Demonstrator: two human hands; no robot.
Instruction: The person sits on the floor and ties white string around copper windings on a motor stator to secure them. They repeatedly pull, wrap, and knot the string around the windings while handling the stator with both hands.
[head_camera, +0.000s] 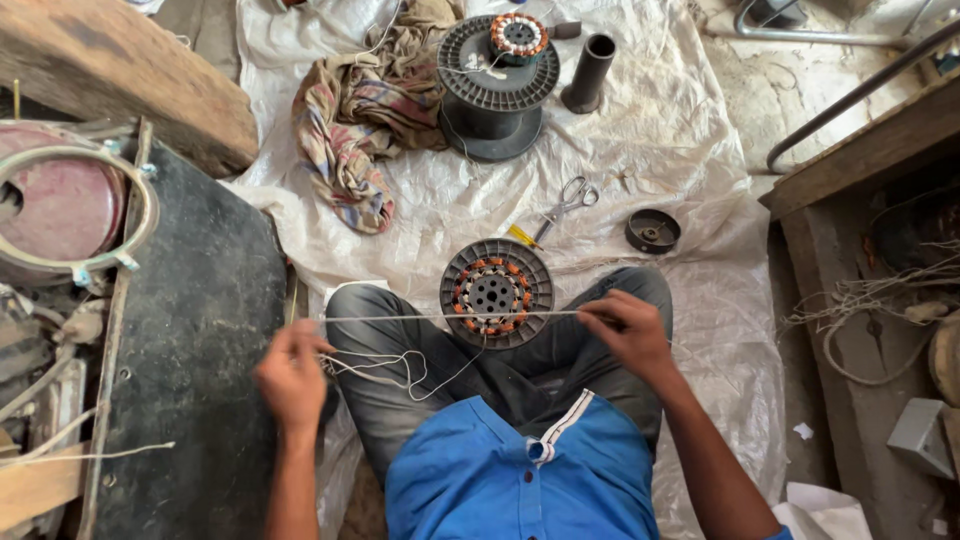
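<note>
I sit cross-legged on a white plastic sheet (660, 150). A thin white cord (450, 317) is stretched taut between my left hand (293, 375) and my right hand (628, 330), both pinched on its ends. Slack loops of the cord (395, 368) hang over my left knee. Just beyond the cord, between my knees, lies a round motor stator (497, 293) with copper windings, resting in a dark disc.
Scissors (568, 203) and a yellow-handled tool (522, 236) lie ahead. Farther off are a black spool (497, 85) topped by another stator (518, 35), a black tube (588, 72), a small black cap (652, 231) and a crumpled cloth (365, 120). A dark board (190, 330) is at left.
</note>
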